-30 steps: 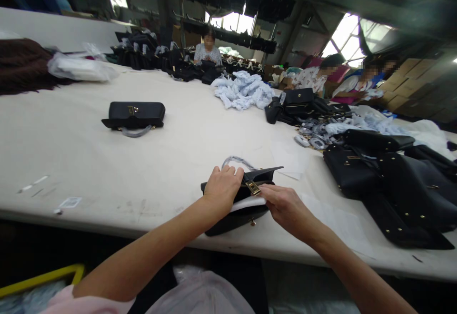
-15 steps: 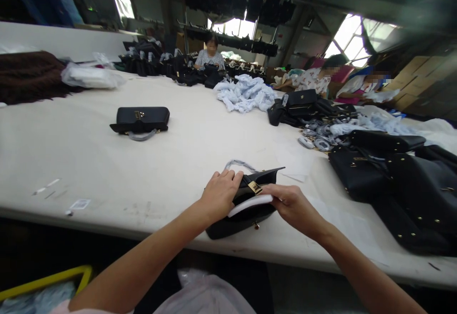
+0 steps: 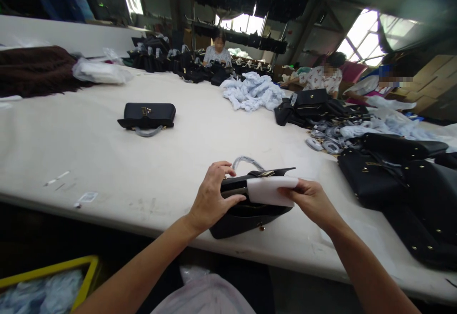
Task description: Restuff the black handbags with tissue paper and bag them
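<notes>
A black handbag with a gold clasp lies near the table's front edge, its mouth held wide. My left hand grips its left end, the thumb inside the opening and the fingers at the back edge. Pinched in my right hand is a white foam-like sheet. The sheet stands partly out of the bag's mouth, in front of the flap; its lower edge is hidden inside. Behind the flap rises a wrapped handle.
Another black handbag lies farther back on the white table. Black bags are heaped at right, near crumpled pale-blue wrapping. A yellow crate stands below at left. Several people sit across the table.
My right hand has lifted the white sheet higher out of the bag's mouth. My left hand has shifted from the flap to the bag's left end. The view has turned slightly left.
</notes>
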{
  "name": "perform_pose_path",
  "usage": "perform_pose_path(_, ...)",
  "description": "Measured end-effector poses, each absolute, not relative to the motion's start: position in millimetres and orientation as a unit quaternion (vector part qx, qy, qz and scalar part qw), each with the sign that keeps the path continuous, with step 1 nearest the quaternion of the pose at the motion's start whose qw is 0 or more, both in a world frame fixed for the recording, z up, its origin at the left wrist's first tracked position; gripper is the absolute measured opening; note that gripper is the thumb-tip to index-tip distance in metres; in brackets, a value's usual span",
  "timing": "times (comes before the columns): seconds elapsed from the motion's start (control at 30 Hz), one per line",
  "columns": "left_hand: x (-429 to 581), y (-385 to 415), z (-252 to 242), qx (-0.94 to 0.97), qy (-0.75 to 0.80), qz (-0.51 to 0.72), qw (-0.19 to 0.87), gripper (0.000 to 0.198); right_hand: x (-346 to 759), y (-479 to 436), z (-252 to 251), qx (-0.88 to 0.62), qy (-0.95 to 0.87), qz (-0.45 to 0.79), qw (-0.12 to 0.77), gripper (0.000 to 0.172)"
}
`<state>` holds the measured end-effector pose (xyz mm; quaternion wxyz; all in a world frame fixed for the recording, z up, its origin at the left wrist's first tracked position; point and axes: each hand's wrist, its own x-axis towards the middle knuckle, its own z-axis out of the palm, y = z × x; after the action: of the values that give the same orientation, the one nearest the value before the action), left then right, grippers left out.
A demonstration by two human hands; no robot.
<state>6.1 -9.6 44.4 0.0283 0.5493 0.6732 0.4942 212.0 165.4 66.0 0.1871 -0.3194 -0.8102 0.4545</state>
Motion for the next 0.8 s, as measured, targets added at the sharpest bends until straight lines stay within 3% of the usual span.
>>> perform_pose_path(0.13,13,-14,42,0.556,0.681,0.476,-0.020,0.034,214,163,65,-0.312,-0.814,0.449,0.198,0.030)
perform_pose_path(0.33,22,-14,40,0.583,0.669,0.422,-0.188,0.018,216,163,65,-0.329,-0.795,0.461,0.217,0.032)
perform_pose_path(0.6,32,-6,38,0.589,0.695,0.371,-0.181,0.009,217,164,59,-0.339,-0.778,0.479,0.224,0.034)
perform_pose_path(0.8,35,-29,25,0.618,0.657,0.400,-0.159,0.016,213,150,65,-0.281,-0.819,0.460,0.199,0.028)
